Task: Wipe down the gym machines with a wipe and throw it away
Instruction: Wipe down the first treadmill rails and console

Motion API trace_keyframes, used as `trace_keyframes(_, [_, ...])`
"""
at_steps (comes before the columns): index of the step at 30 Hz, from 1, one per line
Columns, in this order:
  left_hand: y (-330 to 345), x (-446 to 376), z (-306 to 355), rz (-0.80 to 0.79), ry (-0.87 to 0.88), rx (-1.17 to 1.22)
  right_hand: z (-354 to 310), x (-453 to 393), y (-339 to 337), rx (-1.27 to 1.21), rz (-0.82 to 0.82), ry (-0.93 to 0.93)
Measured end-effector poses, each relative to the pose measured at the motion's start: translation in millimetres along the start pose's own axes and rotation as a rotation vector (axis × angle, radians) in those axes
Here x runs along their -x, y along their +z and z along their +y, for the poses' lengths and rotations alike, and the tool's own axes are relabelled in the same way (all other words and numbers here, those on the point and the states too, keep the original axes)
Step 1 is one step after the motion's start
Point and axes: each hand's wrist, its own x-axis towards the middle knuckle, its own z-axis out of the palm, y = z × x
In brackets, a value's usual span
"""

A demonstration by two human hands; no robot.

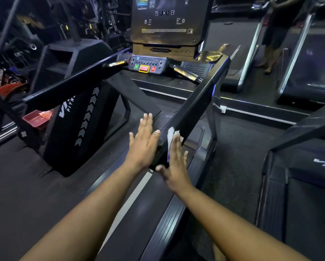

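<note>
Both forearms reach forward over the treadmill belt (135,213) toward the near end of the right handrail (191,110). Left hand (143,146) lies flat against the rail's inner side, fingers straight and together, holding nothing. Right hand (174,162) presses a white wipe (170,135) against the rail's outer side with straight fingers. At the far end of the treadmill stands the console (148,65) with coloured buttons, beneath a dark screen (167,19).
</note>
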Motion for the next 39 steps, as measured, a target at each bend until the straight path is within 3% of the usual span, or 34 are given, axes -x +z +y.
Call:
trace_keyframes(4, [2.8, -1.9, -1.6, -0.043, 0.028, -0.093, -11.4, -9.9, 12.8, -0.179, 0.112, 0.068])
trace_keyframes(9, [2.9, -12.4, -3.3, -0.119, -0.002, -0.138, -9.9, 34.5, 47.0, -0.243, 0.040, 0.109])
trace_keyframes(15, [7.3, -17.4, -5.6, -0.184, -0.003, -0.221, 13.1, -48.0, 7.5, -0.450, 0.273, 0.459])
trace_keyframes(18, [7.0, -17.0, -4.8, -0.179, -0.006, -0.226, 6.1, -41.6, 11.3, -0.384, 0.257, 0.338])
trace_keyframes(21, [6.2, -15.7, -3.4, -0.183, -0.014, -0.234, -7.3, 7.1, 37.1, -0.366, 0.139, 0.182])
trace_keyframes(23, [4.9, -16.5, -1.4, -0.204, -0.017, -0.270, 2.7, 12.5, 41.2, -0.373, 0.112, 0.202])
trace_keyframes(28, [3.6, -30.1, 8.1, -0.237, 0.018, -0.369, 37.8, -75.3, -7.3, -0.401, 0.277, 0.413])
trace_keyframes(31, [6.7, -40.3, 14.0, -0.231, 0.010, -0.351, 41.1, -93.0, -21.7, -0.359, 0.220, 0.282])
trace_keyframes(35, [15.4, -55.3, 17.1, -0.238, 0.014, -0.364, 45.2, -40.0, -0.6, -0.280, 0.082, 0.036])
trace_keyframes(39, [30.8, -79.9, 31.5, -0.278, 0.039, -0.465, 77.2, -84.0, -18.9, -0.360, 0.162, 0.119])
